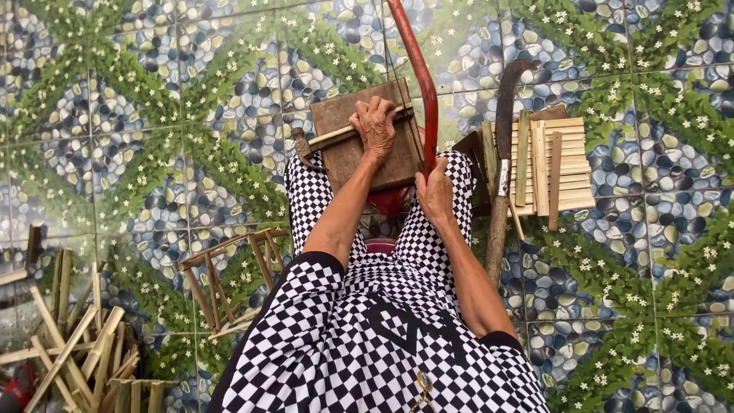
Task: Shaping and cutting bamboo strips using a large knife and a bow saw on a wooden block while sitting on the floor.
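left hand (375, 125) closed over a thin bamboo stick (336, 136), pinning it flat across a brown wooden block (348, 157) resting on the knees; right hand (434, 193) gripping the lower end of a red saw frame (417, 73), just right of the block; further right of that hand, a long-handled knife (501, 164) laid beside stacked bamboo slats (562, 164) on the tiled floor (115, 115); left of the left hand, a small bamboo frame (229, 279) and loose sticks (69, 344).
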